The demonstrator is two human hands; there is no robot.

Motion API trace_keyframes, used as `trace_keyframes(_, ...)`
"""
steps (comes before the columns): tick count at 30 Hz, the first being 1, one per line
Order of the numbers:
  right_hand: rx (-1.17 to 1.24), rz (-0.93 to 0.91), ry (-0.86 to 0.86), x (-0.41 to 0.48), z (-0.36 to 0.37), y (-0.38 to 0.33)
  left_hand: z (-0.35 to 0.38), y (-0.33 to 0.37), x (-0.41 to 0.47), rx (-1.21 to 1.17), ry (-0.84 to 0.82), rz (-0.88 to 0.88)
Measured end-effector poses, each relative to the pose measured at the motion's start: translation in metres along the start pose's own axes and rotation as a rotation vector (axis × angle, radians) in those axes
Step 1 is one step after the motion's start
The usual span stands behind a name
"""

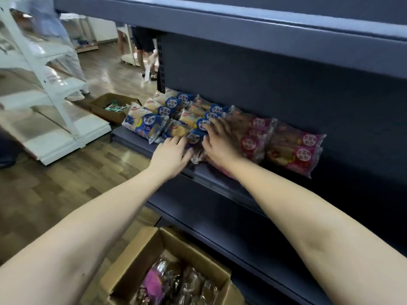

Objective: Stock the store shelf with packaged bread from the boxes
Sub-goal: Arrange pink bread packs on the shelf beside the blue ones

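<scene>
Blue-labelled bread packs [154, 119] lie in rows at the left of the dark shelf [220, 179]. Pink-labelled packs [295, 148] lie further right. Between them sits a dark bread pack [196, 154] at the shelf's front edge. My left hand [170, 156] rests on its left side with fingers spread. My right hand [220, 139] lies flat over the packs just to its right, fingers reaching back toward the blue ones. An open cardboard box [136, 256] with purple and brown packs stands on the floor below me.
A second cardboard box [99, 102] sits on the wooden floor left of the shelf. White shelving [55, 137] stands at the left. A person's legs [141, 56] show in the aisle behind. The upper shelf [242, 25] overhangs the packs. The lower shelf [253, 234] is bare.
</scene>
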State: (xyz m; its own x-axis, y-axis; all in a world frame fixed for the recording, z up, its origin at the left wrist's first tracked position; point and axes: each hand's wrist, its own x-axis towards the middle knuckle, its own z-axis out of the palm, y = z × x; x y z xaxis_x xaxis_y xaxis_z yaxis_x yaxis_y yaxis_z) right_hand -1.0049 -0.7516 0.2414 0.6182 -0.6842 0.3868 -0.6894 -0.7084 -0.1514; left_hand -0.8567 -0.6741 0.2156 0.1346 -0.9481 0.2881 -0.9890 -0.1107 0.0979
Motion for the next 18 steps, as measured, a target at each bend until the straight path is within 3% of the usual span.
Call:
trace_keyframes(6,0.056,-0.261,-0.129,-0.009,0.05,-0.069,0.018,-0.055,-0.065,-0.084,-0.051,-0.195)
trace_keyframes(9,0.135,-0.29,-0.223,-0.03,0.08,-0.089,0.043,-0.073,-0.106,-0.074,-0.142,-0.296)
trace_keyframes(18,0.077,-0.253,-0.727,-0.134,0.172,-0.103,0.127,-0.062,-0.232,-0.117,-0.734,-0.511)
